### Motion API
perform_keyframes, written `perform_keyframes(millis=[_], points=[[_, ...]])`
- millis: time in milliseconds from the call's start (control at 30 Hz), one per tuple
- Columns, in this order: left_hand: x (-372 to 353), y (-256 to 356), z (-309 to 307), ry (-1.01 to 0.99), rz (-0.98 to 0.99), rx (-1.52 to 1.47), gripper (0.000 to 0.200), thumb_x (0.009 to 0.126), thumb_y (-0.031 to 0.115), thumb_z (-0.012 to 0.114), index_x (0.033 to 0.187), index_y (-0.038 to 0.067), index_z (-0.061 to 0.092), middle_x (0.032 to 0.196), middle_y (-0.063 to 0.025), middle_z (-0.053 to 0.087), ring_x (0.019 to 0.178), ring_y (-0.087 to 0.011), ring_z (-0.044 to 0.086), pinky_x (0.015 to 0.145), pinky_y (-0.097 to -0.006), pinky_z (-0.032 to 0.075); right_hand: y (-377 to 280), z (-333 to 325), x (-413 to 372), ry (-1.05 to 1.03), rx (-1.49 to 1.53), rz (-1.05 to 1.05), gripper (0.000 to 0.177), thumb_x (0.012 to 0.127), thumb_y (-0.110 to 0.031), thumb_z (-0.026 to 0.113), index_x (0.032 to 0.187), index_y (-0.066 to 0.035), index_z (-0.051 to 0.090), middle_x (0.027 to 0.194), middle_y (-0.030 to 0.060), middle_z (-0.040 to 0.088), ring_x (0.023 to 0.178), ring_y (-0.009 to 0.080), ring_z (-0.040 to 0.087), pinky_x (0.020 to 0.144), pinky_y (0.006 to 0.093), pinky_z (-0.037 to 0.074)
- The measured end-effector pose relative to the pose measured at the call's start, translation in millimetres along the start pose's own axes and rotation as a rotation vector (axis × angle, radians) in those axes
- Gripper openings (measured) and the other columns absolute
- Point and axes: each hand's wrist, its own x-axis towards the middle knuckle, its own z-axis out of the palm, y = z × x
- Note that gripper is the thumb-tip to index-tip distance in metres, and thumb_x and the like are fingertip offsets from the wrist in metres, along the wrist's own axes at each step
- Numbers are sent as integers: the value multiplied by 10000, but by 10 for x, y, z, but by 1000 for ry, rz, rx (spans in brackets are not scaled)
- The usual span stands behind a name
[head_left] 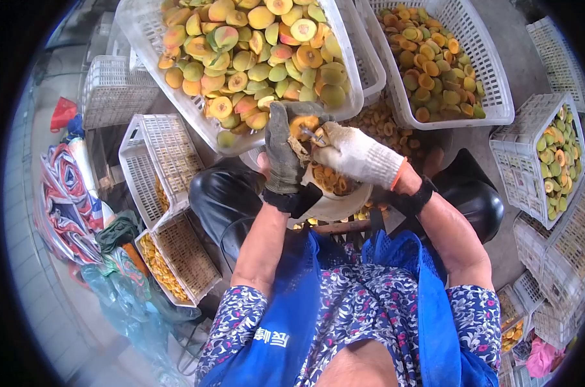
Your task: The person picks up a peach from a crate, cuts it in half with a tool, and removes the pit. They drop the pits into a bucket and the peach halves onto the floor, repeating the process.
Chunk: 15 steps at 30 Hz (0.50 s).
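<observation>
My left hand (284, 151), in a dark grey glove, is closed around a yellow-orange peach half (304, 122). My right hand (357, 153), in a white knit glove, grips a small metal pitting tool (316, 135) whose tip meets the cut face of the peach; its exact shape is mostly hidden by the fingers. Under both hands is a white bucket (344, 209) containing brown-orange pits or scraps. Just beyond my left hand stands a white crate (353, 77) heaped with halved peaches (260, 58), some still showing their pits.
Another white crate (495, 77), at the far right, contains pitted peach halves (428, 64). Stacked crates with fruit (531, 148) line the right side. On the left are tipped crates (170, 151), a striped plastic sheet (70, 200) and clear plastic bags (128, 316).
</observation>
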Motion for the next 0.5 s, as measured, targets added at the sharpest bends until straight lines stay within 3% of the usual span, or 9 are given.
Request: perform_keyframes(millis=[33, 67, 133, 233, 267, 300, 367, 433, 500], points=[[10, -12, -14, -4, 251, 417, 503, 1006, 434, 354, 975, -7, 595, 902, -115, 638, 828, -199, 619, 801, -324, 505, 49, 45, -9, 0, 3, 3, 299, 867, -233, 528, 1005, 24, 594, 926, 210, 635, 874, 383, 599, 779, 422, 483], [60, -18, -46, -102, -211, -452, 493, 995, 427, 384, 916, -7, 605, 874, -122, 633, 829, -229, 622, 804, -350, 506, 145, 130, -17, -8, -90, -95, 309, 857, -237, 561, 1022, 23, 587, 945, 222, 631, 895, 395, 595, 773, 420, 484], [38, -82, -118, -172, -236, -436, 499, 994, 432, 385, 889, -3, 606, 861, -121, 627, 821, -238, 617, 814, -366, 502, 252, 217, -52, -10, -179, -188, 325, 848, -242, 593, 1038, 21, 579, 964, 233, 628, 916, 406, 592, 767, 418, 485], [-42, -41, -127, -238, -308, -471, 510, 996, 446, 370, 843, 18, 602, 826, -116, 606, 792, -242, 599, 853, -414, 491, 295, 231, -140, -327, 421, 138, 334, 902, -284, 540, 1043, 13, 594, 853, 144, 623, 767, 267, 597, 688, 354, 488], [-92, -59, -150, -255, -387, -672, 511, 995, 453, 370, 832, 25, 597, 820, -116, 604, 790, -242, 594, 866, -429, 485, 267, 225, -189, -197, 371, -136, 345, 913, -298, 503, 1001, 21, 599, 793, 105, 606, 685, 203, 557, 643, 330, 476], [-153, -84, -168, -269, -470, -873, 512, 994, 460, 371, 822, 31, 591, 814, -117, 601, 788, -241, 590, 879, -444, 479, -252, -32, -200, -453, 573, 394, 325, 889, -285, 516, 951, 24, 596, 716, 120, 588, 602, 213, 537, 610, 349, 474], [-295, -190, -197, -230, -469, -811, 496, 986, 468, 394, 811, 41, 578, 782, -114, 600, 756, -241, 598, 839, -444, 506, 239, 169, -185, -400, 78, -199, 287, 841, -262, 548, 880, 16, 609, 660, 141, 591, 573, 259, 577, 592, 387, 487], [-394, -397, -221, 53, -624, -571, 475, 981, 464, 416, 821, 43, 570, 731, -99, 582, 703, -234, 601, 752, -414, 534, 157, 219, -184, -444, -148, -57, 283, 861, -263, 531, 999, -36, 630, 848, 172, 622, 734, 292, 610, 704, 373, 491], [-341, -470, -233, 74, -596, -530, 460, 980, 454, 426, 836, 41, 570, 723, -93, 587, 676, -234, 608, 681, -386, 541, 110, 202, -256, -473, -373, 83, 326, 882, -265, 515, 1119, -89, 652, 1035, 203, 652, 896, 324, 643, 816, 359, 494]])
